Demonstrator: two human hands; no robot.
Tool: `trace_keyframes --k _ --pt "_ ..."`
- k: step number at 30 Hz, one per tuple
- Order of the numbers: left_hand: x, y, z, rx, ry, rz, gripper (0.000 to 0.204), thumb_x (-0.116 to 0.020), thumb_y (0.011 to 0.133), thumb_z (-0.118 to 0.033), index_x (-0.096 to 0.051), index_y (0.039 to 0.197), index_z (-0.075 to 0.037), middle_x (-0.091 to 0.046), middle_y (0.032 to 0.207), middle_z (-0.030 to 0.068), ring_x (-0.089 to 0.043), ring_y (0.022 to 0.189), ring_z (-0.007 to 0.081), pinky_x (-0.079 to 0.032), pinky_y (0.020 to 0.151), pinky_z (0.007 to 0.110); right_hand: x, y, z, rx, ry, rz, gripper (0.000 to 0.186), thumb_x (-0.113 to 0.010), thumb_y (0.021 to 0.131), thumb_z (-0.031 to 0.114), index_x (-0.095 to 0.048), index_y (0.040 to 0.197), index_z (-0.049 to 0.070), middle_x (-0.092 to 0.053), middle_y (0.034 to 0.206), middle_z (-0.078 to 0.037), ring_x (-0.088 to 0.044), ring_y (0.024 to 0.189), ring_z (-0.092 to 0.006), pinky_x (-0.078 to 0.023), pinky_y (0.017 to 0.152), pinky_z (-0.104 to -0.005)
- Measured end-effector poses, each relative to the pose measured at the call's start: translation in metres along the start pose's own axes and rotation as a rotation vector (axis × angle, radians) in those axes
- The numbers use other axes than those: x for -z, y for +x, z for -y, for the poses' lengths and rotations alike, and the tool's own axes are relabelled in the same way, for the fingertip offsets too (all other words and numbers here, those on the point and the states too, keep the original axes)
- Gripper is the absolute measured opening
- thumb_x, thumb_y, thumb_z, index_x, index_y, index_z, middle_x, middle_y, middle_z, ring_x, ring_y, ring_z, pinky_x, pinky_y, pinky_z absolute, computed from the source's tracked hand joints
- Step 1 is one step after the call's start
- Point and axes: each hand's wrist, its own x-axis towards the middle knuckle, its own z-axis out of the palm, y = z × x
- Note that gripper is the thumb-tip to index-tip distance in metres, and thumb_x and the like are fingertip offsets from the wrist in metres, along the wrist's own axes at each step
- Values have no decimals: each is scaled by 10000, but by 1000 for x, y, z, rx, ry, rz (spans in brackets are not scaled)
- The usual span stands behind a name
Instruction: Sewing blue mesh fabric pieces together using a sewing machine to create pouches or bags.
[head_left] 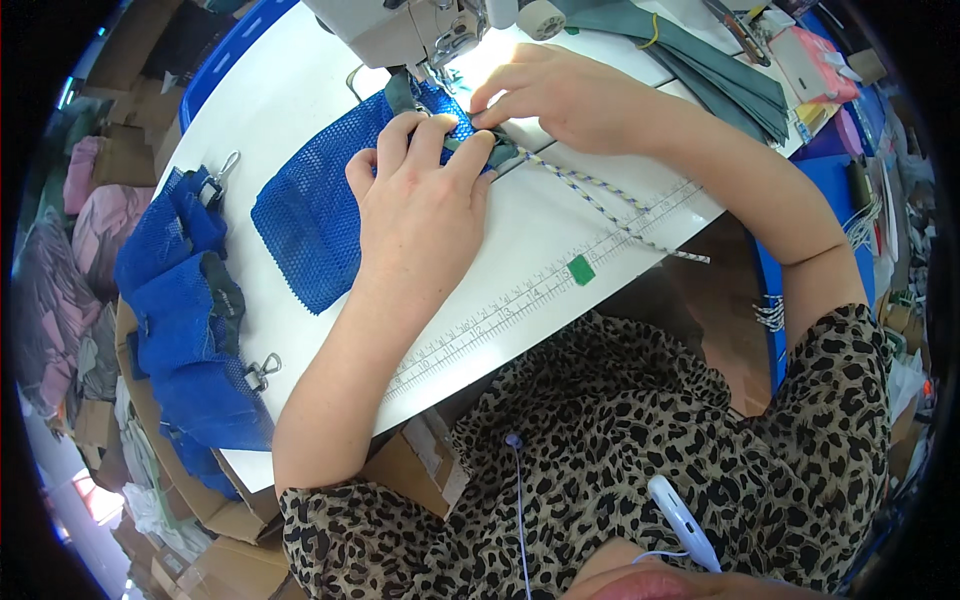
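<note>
A blue mesh pouch (pixel 315 205) lies on the white sewing table, its upper edge under the needle area of a sewing machine (pixel 400 35). My left hand (pixel 425 195) rests on the pouch with bent fingers, gripping it near its dark green edge band. Beyond it, my right hand (pixel 575 100) pinches the pouch's edge close to the needle; its fingertips partly hide the cloth there. A dark green tab (pixel 400 95) stands up beside the presser foot. From under my hands, a thin patterned cord (pixel 590 190) trails right toward the table's near edge.
More blue mesh pouches (pixel 180 310) with metal snap hooks (pixel 262 372) hang over the left table edge, above a cardboard box (pixel 235 515). Dark green fabric strips (pixel 700 70) lie at far right. A printed ruler (pixel 520 295) runs along the near edge, with a green patch (pixel 581 270).
</note>
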Motion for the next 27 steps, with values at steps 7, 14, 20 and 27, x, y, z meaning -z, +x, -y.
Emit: trace_keyframes --k 7,14,20,27 --pt "4 -2 1 -18 29 24 266 -686 852 -202 -675 1115 -164 -616 1160 73 -486 1216 260 -349 969 467 0 0 -3 7 50 -13 455 -492 756 -164 -708 1059 97 -629 1227 -19 -529 1139 -230 -412 1036 -362" --pt "4 -2 3 -13 15 43 263 -681 859 -201 -672 1120 -163 -615 1174 72 -481 1230 256 -348 970 467 -4 1 -1 -4 -8 -11 413 -502 781 -145 -707 1046 96 -629 1228 -13 -534 1129 -223 -417 1027 -353" --pt "1 -2 -1 -9 24 27 262 -681 856 -193 -673 1114 -145 -618 1169 79 -486 1218 258 -351 961 458 -3 2 -1 43 -69 -48 354 -541 795 -105 -703 1034 101 -633 1219 1 -551 1097 -214 -425 997 -355" --pt "-2 2 -3 -17 26 -4 254 -674 854 -188 -677 1099 -124 -630 1136 87 -499 1195 261 -361 944 454 -8 1 -4 85 -201 -100 288 -562 827 -38 -708 1017 121 -648 1169 20 -567 1061 -202 -432 941 -364"
